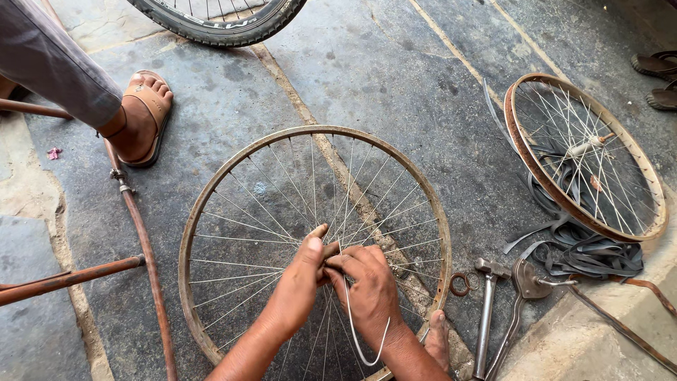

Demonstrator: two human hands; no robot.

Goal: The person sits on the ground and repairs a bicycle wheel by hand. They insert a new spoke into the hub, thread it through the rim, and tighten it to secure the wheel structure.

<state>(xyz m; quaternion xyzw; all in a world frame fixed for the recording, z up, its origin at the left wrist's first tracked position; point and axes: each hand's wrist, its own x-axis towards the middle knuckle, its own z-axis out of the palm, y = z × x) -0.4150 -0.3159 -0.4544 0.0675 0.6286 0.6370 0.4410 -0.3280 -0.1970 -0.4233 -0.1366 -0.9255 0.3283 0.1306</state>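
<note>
Pinching together over the hub of the flat-lying spoked wheel (314,247), your left hand (300,279) and right hand (370,286) met fingertip to fingertip, the right's grip trailing a loose spoke (356,324) back toward you.

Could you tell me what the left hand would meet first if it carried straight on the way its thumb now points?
Likely the thin spokes just beyond the left hand, then the far arc of the rusty wheel rim; depth is hard to judge from above.
</note>
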